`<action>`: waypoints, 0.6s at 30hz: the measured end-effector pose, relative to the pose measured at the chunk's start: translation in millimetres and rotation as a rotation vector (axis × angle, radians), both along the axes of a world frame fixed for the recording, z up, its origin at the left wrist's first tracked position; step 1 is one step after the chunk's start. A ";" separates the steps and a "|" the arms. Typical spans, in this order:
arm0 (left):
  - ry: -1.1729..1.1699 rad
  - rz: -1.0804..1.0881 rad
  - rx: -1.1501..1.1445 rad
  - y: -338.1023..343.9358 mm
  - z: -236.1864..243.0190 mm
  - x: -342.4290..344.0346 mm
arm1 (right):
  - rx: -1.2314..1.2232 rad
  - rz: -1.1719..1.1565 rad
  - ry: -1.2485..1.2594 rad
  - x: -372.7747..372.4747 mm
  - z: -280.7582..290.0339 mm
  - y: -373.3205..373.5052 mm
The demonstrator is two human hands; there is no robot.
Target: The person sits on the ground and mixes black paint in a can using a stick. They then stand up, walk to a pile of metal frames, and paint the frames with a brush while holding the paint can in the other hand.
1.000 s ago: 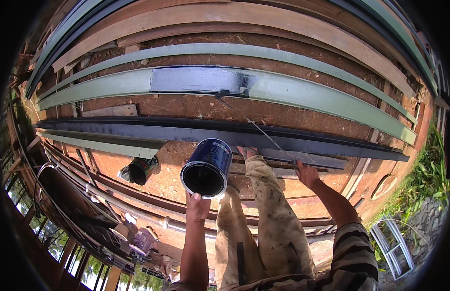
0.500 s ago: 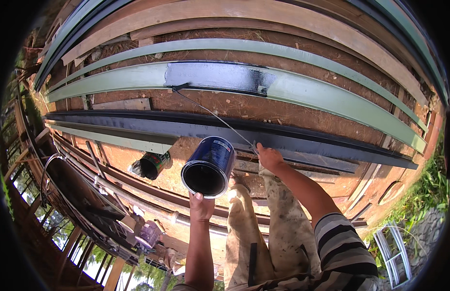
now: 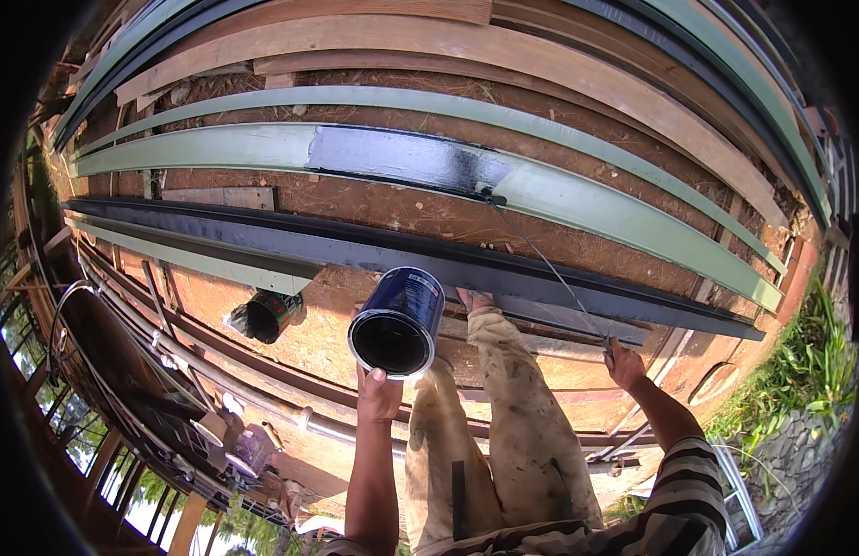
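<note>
My left hand [image 3: 380, 397] is closed around the lower side of a blue paint can [image 3: 406, 301], tipped so that its open mouth and dark inside face me. My right hand [image 3: 625, 364], out to the right, grips the handle end of a small paint roller [image 3: 559, 272] with a long thin rod. Its dark head rests at the near edge of a pale green metal beam [image 3: 624, 206]. Wet, glossy dark paint covers the middle of that beam, thinning toward the right. Between me and it lies a dark-painted beam [image 3: 355, 246].
A narrow green strip [image 3: 587, 125] and wooden planks [image 3: 374, 35] lie beyond. A dark pot [image 3: 267, 316] sits on the brown ground at left, near pipes [image 3: 272, 408] and a black trough [image 3: 124, 343]. Plants [image 3: 800, 371] and a light metal ladder [image 3: 739, 500] are at right.
The roller's head has travelled right along the beam's near edge, and my right hand has swung right and toward me. My left hand still holds the can. The view has shifted slightly.
</note>
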State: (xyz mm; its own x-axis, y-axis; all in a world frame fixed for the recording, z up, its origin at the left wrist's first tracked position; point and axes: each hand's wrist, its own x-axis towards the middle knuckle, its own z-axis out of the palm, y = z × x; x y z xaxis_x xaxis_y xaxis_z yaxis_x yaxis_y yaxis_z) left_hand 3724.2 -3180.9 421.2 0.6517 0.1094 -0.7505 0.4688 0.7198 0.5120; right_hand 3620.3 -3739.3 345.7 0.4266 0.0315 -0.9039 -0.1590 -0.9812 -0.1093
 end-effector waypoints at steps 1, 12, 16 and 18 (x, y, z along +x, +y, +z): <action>0.001 0.007 -0.003 -4.5 1.4 1.8 | -0.008 0.052 0.018 12.9 -11.2 10.6; -0.033 0.076 0.024 -1.5 5.9 -14.6 | 0.359 0.111 -0.185 172.3 -137.3 322.7; -0.034 0.101 0.068 12.2 7.0 -22.6 | 0.399 0.052 -0.173 163.9 -145.5 359.0; -0.034 0.100 0.062 16.8 4.0 -24.2 | 0.347 0.035 -0.136 129.2 -141.9 329.1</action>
